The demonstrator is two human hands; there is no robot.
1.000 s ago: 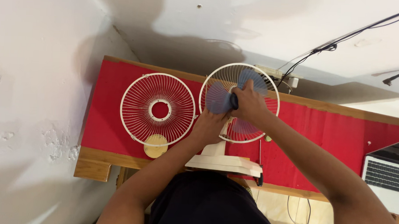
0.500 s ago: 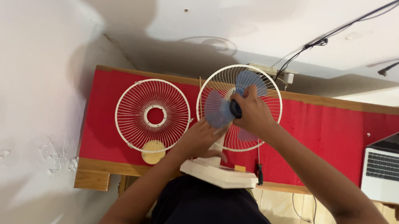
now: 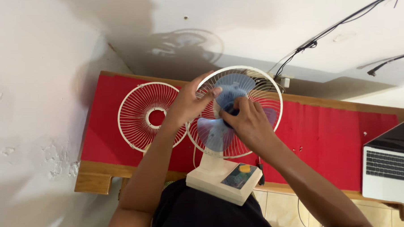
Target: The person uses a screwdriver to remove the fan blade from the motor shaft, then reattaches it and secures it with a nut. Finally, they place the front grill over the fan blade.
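Note:
A cream table fan [image 3: 224, 177] is tilted toward me, its base off the table edge, with a yellow knob on top. Its translucent blue blade [image 3: 215, 132] sits inside the rear wire guard [image 3: 274, 91]. My right hand [image 3: 246, 121] grips the dark hub at the blade's centre. My left hand [image 3: 189, 102] holds the upper left of the blade and guard rim, fingers spread. The detached front wire guard [image 3: 141, 118] lies flat on the red table cover [image 3: 326, 135], left of the fan.
An open laptop [image 3: 390, 167] sits at the right edge of the table. A screwdriver [image 3: 261, 173] lies by the fan base. A power strip [image 3: 283, 80] and black cables run along the white wall behind. The wooden table edge [image 3: 92, 177] is at lower left.
My left hand has moved from the fan's neck up to the blade and guard rim. The fan has tipped further toward me and the blade has turned.

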